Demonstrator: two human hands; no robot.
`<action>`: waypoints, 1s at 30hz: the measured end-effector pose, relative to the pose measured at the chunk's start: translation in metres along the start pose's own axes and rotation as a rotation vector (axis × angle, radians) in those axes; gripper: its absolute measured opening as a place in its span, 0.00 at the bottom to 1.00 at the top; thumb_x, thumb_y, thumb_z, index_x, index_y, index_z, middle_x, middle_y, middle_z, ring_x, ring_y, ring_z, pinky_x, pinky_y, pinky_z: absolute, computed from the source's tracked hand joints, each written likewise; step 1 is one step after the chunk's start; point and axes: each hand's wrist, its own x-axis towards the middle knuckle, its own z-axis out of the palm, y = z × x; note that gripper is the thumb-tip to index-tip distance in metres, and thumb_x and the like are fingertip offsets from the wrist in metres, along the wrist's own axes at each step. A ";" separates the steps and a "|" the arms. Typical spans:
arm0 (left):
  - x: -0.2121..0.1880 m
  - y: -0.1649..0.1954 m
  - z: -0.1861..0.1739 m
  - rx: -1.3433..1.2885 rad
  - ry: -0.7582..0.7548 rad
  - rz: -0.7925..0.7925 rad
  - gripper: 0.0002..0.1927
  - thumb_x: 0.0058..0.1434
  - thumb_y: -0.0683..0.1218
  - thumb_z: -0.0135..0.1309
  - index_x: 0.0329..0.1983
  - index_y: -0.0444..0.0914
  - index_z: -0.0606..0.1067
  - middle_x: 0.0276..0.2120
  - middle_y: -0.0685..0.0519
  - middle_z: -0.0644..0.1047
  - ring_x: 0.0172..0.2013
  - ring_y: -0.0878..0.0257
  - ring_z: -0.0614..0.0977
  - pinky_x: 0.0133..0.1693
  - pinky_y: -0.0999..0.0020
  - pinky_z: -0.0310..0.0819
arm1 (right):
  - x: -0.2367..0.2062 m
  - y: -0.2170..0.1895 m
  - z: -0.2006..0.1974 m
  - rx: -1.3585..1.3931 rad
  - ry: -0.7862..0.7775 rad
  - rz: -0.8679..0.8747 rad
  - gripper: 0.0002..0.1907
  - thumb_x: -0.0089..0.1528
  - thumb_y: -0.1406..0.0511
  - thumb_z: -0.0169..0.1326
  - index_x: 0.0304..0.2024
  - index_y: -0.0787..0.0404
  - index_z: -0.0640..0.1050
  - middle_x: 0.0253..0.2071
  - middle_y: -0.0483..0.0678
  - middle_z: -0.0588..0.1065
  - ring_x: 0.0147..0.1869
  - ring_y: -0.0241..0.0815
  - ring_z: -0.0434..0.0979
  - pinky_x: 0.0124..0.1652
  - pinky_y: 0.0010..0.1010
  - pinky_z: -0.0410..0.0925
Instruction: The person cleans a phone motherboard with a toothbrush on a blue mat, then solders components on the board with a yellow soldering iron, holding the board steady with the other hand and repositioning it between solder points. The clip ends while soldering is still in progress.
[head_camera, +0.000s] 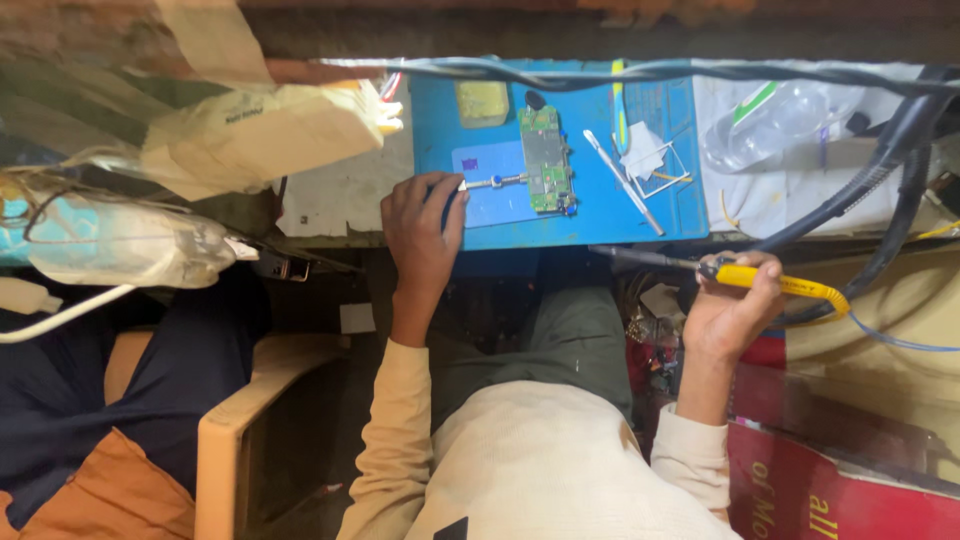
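Green and thin, the circuit board (545, 160) lies just beyond the left hand (425, 230), whose fingers close on a small metal tool (490, 182) touching its edge, while the right hand (735, 305) grips a yellow-handled soldering iron (770, 282); the board looks light, stiff and fragile, best held by its edges.

a narrow workbench (340, 195) with a worn pale top carries a blue work mat (600, 215). on the mat lie a green circuit board (545, 160) in a small metal holder, a pale blue card (490, 185) beside it, a yellowish sponge pad (482, 102), metal tweezers (625, 185) and a white scrap (645, 152). right of the mat, on white paper, lies a clear plastic bottle (775, 125).
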 end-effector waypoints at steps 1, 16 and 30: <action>0.000 0.000 0.000 0.003 0.000 -0.001 0.11 0.63 0.43 0.64 0.48 0.40 0.80 0.45 0.54 0.79 0.50 0.54 0.78 0.52 0.57 0.66 | 0.000 -0.001 0.002 -0.063 -0.019 -0.020 0.20 0.71 0.52 0.55 0.43 0.62 0.71 0.38 0.47 0.70 0.40 0.42 0.74 0.39 0.35 0.68; -0.001 -0.001 0.002 0.025 -0.008 -0.017 0.11 0.63 0.44 0.63 0.49 0.41 0.80 0.46 0.55 0.79 0.50 0.55 0.77 0.51 0.57 0.65 | -0.011 -0.028 0.031 -0.644 -0.370 -0.421 0.22 0.72 0.53 0.59 0.45 0.68 0.72 0.41 0.52 0.76 0.43 0.41 0.76 0.47 0.29 0.70; -0.002 -0.001 0.002 0.016 0.009 0.002 0.11 0.64 0.44 0.63 0.49 0.40 0.80 0.45 0.54 0.78 0.50 0.55 0.77 0.52 0.57 0.65 | -0.006 -0.036 0.054 -0.767 -0.437 -0.473 0.18 0.72 0.57 0.59 0.43 0.68 0.74 0.39 0.52 0.77 0.40 0.42 0.77 0.45 0.29 0.71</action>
